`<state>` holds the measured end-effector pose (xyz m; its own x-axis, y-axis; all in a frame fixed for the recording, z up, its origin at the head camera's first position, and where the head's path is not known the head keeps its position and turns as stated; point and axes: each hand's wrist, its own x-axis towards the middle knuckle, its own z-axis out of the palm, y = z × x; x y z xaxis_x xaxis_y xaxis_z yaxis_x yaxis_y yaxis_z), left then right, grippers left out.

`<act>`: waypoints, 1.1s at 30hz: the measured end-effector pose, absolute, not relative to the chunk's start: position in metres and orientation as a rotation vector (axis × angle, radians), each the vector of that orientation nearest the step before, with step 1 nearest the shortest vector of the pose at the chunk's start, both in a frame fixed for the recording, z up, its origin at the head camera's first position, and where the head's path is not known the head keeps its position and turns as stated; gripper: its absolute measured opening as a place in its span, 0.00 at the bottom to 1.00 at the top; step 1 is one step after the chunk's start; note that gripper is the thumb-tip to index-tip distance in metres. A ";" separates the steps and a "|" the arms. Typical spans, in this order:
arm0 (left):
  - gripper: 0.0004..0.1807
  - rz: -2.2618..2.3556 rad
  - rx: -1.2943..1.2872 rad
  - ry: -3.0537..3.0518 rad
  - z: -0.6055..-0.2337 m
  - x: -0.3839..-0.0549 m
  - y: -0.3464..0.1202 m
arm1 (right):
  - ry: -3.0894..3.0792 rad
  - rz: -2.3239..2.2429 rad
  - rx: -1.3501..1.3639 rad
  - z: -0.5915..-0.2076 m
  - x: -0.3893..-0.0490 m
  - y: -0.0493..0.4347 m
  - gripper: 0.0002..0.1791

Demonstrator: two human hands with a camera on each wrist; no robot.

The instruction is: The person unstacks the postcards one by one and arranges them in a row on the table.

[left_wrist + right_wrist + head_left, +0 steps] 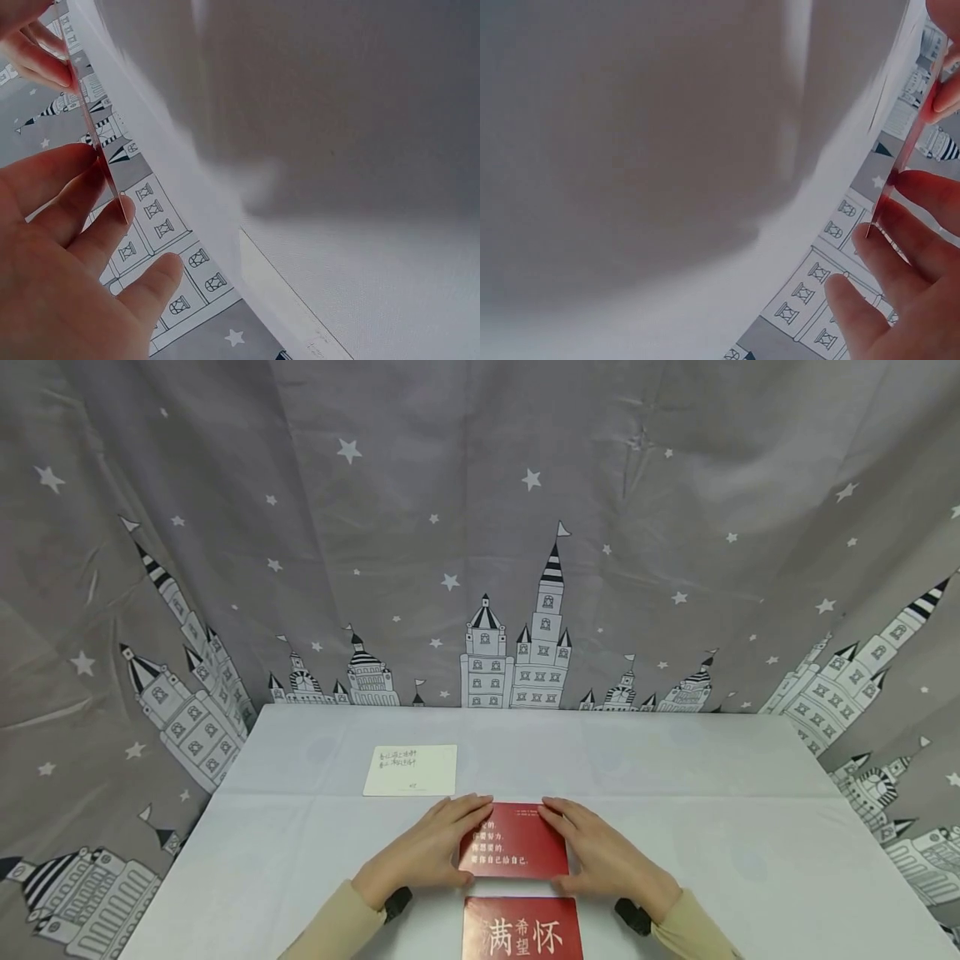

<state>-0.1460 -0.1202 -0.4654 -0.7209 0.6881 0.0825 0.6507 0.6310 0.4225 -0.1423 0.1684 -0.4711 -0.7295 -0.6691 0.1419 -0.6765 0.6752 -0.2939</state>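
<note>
A red card (513, 839) with white printed lines is held between both hands in the head view. My left hand (429, 847) grips its left side, fingers at the upper corner and thumb near the lower one. On the opposite side my right hand (606, 853) grips the right edge the same way. Both wrist views show the card as a thin edge (111, 180) (904, 161), raised above the table. Nearer to me lies a second red card (522, 928) with large white characters, its lower part cut off by the frame.
A cream card (411, 771) with handwriting lies on the white table (675, 768), beyond the left hand. Behind the table hangs a grey curtain (405, 552) printed with castles and stars. Dark wrist devices (633, 916) sit under the wrists.
</note>
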 end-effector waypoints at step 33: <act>0.47 0.638 0.996 2.740 -0.476 -0.197 -0.120 | -2.959 0.500 1.124 -0.474 -0.196 0.157 0.45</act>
<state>-0.1974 -0.1204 -0.4763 -0.7663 0.6425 -0.0013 0.5757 0.6876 0.4424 -0.1956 0.1573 -0.4743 -0.7523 -0.6569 0.0510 -0.6371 0.7056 -0.3102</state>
